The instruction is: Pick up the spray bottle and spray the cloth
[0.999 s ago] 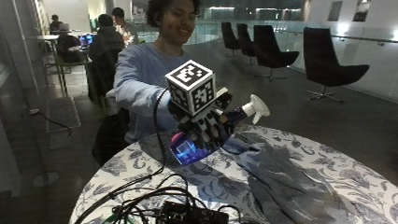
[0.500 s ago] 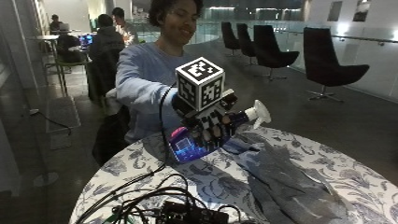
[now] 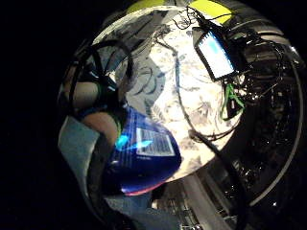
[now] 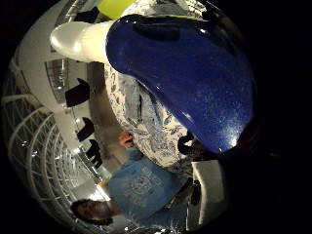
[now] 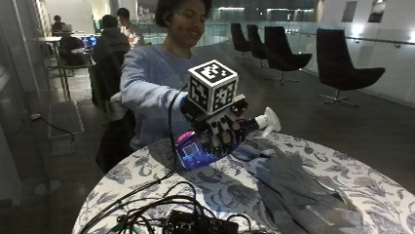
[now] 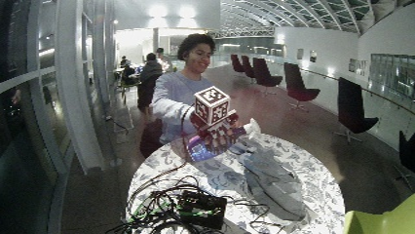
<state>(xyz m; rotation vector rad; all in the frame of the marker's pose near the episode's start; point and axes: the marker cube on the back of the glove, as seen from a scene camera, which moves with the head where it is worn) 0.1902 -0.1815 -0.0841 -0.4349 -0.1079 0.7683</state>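
The gloved right hand [image 5: 217, 131] grips a blue spray bottle [image 5: 201, 148] and holds it on its side above the round table. Its white spray head [image 5: 267, 120] points out over the grey cloth [image 5: 305, 195], which lies crumpled on the patterned tabletop [image 5: 214, 183] below and to the right. In the wide outside view the hand [image 6: 217, 134] holds the bottle [image 6: 202, 146] above the table's far side, beside the cloth [image 6: 275, 180]. The thumb side palm view is filled by the blue bottle body [image 4: 190, 73] and white head [image 4: 78, 41]. The bottle's label [image 3: 153, 143] shows in the little finger side palm view.
A black device [image 5: 198, 225] with a tangle of cables [image 5: 149, 204] lies at the table's near left edge. A lit screen [image 3: 216, 52] sits among them. The person's bare hand [image 4: 126, 140] shows near the table's far edge. Dark chairs [image 5: 344, 73] stand behind.
The hand has carried the bottle a little further right, toward the cloth. The bottle stays in the hand's grip.
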